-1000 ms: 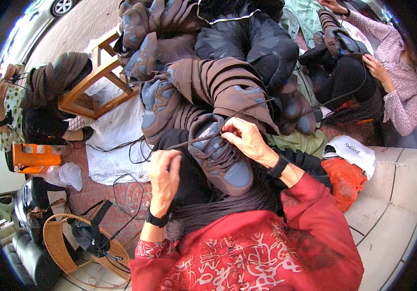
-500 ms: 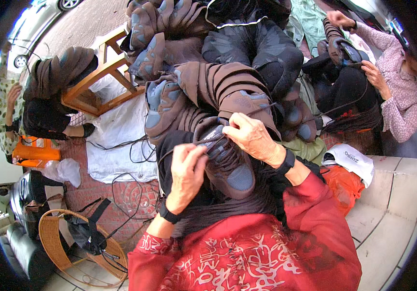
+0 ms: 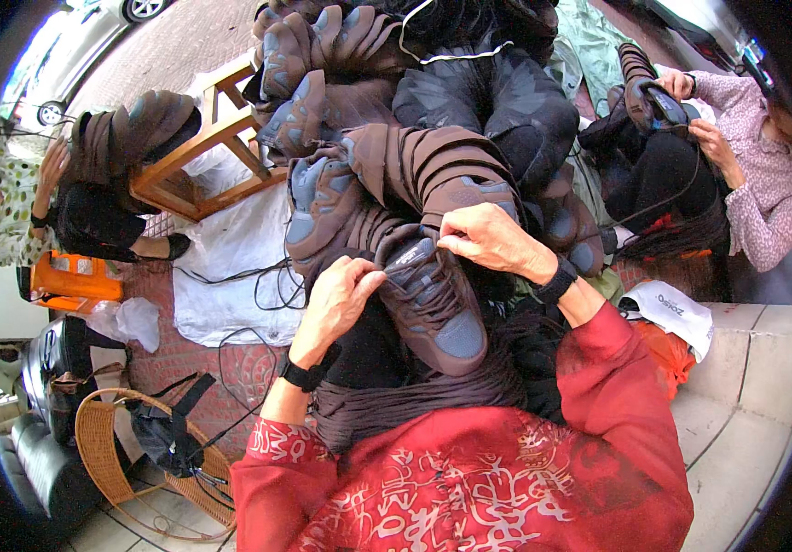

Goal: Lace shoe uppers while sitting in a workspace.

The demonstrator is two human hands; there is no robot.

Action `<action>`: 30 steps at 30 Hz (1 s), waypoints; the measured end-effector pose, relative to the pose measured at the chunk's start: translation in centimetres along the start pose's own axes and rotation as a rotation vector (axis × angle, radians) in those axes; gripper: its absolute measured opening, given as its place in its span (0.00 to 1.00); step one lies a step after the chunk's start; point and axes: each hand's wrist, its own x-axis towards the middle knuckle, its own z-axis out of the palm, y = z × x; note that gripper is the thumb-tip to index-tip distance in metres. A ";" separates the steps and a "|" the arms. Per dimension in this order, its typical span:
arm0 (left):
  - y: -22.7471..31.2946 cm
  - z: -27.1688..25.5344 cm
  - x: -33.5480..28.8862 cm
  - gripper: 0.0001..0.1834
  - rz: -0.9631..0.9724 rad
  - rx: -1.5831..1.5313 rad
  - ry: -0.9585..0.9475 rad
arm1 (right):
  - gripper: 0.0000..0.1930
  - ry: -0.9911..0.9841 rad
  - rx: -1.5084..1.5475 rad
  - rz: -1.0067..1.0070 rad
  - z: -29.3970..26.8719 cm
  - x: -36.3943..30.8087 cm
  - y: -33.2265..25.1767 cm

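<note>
Both hands pinch at the brown shoe on the lap: left hand and right hand fingers narrow at its tongue. Uneven pulling could tip it toward the shoe pile beyond.

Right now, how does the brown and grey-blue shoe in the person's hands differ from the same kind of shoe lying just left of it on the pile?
The held brown and grey-blue shoe lies upper-side up on the lap, gripped by the left hand and right hand. The loose brown and grey-blue shoe lies on the pile, untouched. The held one is nearer the camera and looks larger. Both share colours and shape.
</note>
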 end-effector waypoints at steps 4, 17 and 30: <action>-0.1 0.4 -0.7 0.11 -0.059 -0.094 0.039 | 0.09 0.025 0.050 0.040 0.0 -0.3 -0.2; -0.2 0.9 -1.9 0.11 -0.126 -0.113 0.125 | 0.05 0.041 -0.152 -0.128 -1.6 0.4 -0.7; 6.8 5.6 -1.0 0.16 0.486 0.484 0.116 | 0.07 -0.040 0.150 -0.169 -2.5 4.2 -4.3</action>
